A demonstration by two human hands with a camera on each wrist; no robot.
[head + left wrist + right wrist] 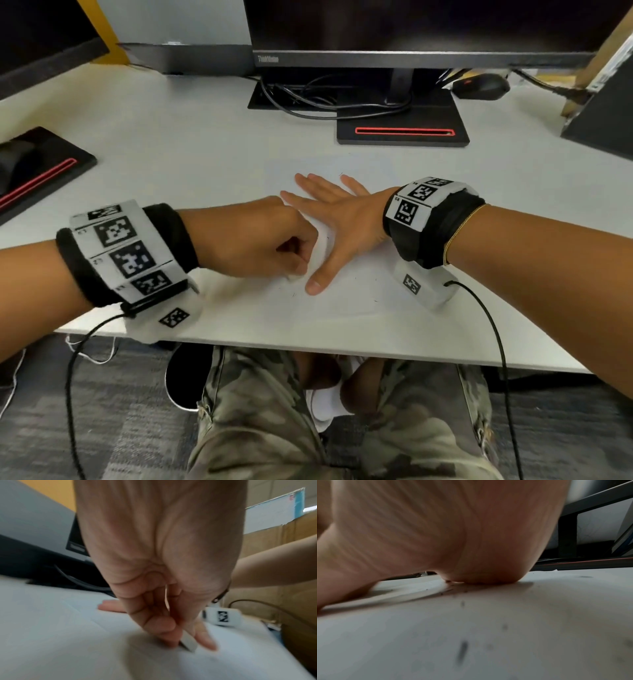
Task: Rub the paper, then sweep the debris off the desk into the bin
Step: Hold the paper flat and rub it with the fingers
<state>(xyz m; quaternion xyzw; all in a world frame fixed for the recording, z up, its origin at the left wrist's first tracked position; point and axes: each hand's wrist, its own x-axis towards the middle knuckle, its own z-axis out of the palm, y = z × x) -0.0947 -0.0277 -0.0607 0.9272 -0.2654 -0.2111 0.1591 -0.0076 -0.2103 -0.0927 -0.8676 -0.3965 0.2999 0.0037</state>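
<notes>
Small white rectangular eraser point(188, 641) pinched in left hand point(260, 236), long axis tilted, lower corner on white paper sheet point(356, 274); right hand point(339, 219) flat, fingers spread, pressing centre-frame.

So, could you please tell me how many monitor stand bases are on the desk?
2: one stand base behind the paper at centre, another stand base at the left edge. Others may lie outside view.
</notes>
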